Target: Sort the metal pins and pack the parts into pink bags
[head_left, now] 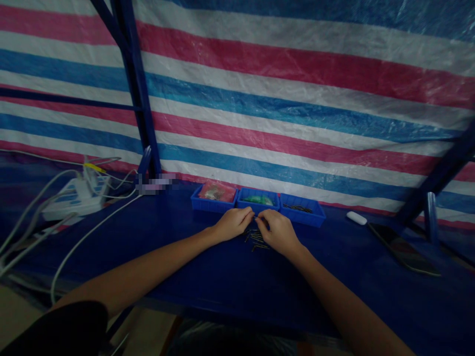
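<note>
My left hand (233,223) and my right hand (279,231) meet over the dark blue table (208,277), fingers curled and pinched together around a small thin dark piece I cannot name. Under and between them lies a small pile of thin dark screws or pins (256,239). Just behind the hands stand three small blue trays: the left tray (214,203) holds reddish pieces, the middle tray (259,205) holds green pieces, the right tray (302,216) holds dark thin pieces.
A white power strip (76,197) with several cables lies at the far left. A phone (403,247) and a small white object (356,217) rest at the right. A striped tarp (297,99) and blue frame posts (135,84) back the table.
</note>
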### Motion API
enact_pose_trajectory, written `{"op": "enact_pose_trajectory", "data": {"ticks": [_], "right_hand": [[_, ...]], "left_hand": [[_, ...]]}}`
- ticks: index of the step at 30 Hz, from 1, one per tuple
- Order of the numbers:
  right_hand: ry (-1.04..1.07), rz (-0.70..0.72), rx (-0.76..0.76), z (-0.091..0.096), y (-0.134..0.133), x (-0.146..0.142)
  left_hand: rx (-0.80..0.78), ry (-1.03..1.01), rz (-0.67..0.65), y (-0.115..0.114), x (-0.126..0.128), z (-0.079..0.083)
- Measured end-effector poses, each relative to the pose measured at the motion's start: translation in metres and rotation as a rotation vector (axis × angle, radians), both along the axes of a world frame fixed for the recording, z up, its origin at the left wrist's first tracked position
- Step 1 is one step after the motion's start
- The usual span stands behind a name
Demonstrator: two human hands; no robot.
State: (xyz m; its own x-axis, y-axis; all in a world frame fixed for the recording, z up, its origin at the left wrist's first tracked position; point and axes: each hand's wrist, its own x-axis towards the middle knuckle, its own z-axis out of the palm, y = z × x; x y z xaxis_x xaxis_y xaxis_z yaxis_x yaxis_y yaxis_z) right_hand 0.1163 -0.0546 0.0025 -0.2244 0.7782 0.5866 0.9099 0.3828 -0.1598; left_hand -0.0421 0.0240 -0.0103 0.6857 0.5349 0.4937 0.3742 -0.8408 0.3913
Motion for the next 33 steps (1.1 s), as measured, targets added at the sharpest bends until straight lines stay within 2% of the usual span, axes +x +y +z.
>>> {"op": "enact_pose_trajectory", "data": {"ticks": [5,9,15,21,25,28,31,33], "right_hand": [[-0.092,-0.046,0.033,0.0,-0.001,-0.004],[-0.078,-0.089,0.052,0.0,-0.001,-0.006],[0.024,-0.118,0.023,-0.002,0.002,0.001],[0.126,-0.044,-0.024,-0.003,0.003,0.002],[0.121,-0.013,-0.033,-0.004,0.003,0.001],[0.111,0.0,-0.003,-0.002,0.002,0.001],[0.13,-0.002,0.092,0.006,0.001,0.008],[0.165,-0.077,0.19,0.013,0.001,0.019]], "left_hand": [[-0.148,-0.058,-0.058,0.003,0.003,-0.002],[-0.223,-0.12,-0.084,0.002,0.001,-0.002],[-0.198,-0.108,-0.098,-0.001,-0.001,-0.001],[-0.176,-0.057,-0.067,-0.001,-0.001,-0.001],[-0.182,-0.05,-0.044,-0.003,-0.001,0.001],[-0.17,-0.05,-0.047,-0.004,0.0,0.005],[-0.104,0.035,-0.056,0.001,-0.004,0.011],[-0.085,0.141,-0.069,0.006,-0.012,0.016]]}}
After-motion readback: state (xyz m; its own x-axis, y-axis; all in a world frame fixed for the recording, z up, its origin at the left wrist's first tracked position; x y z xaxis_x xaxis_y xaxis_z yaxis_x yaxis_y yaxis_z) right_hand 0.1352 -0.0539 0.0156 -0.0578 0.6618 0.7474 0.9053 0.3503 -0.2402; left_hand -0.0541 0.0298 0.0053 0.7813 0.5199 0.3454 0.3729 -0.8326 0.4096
